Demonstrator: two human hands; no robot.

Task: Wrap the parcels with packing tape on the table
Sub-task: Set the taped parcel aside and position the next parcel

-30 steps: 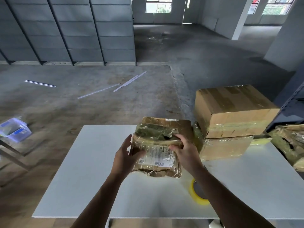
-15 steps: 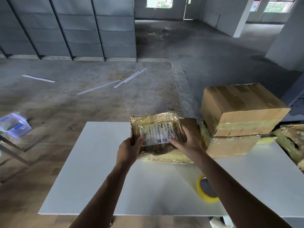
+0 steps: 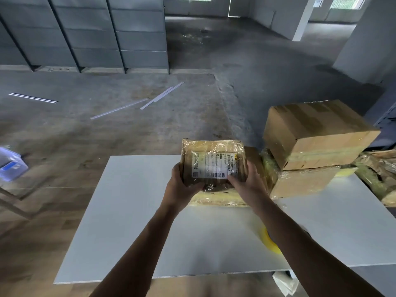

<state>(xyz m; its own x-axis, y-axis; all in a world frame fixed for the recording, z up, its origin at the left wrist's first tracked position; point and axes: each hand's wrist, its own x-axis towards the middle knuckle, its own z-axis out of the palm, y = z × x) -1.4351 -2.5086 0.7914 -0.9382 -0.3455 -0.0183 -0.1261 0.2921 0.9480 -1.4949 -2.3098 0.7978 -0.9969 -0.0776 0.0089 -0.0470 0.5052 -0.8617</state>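
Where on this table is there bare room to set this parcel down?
Bare: the table's left half, from its left edge to your left hand, and the near strip between your forearms. Crowded: the right, with stacked boxes and the tape roll.

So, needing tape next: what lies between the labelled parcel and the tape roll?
Head view: a yellow-wrapped parcel, then bare table, with the right forearm crossing it.

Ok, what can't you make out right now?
In the head view:
Tape roll: mostly behind the right forearm; only a yellow arc shows.
Label on the held parcel: print too small, blurred.
Lower parcel: largely covered by the held parcel.
Bundle at right: cut by the frame edge.
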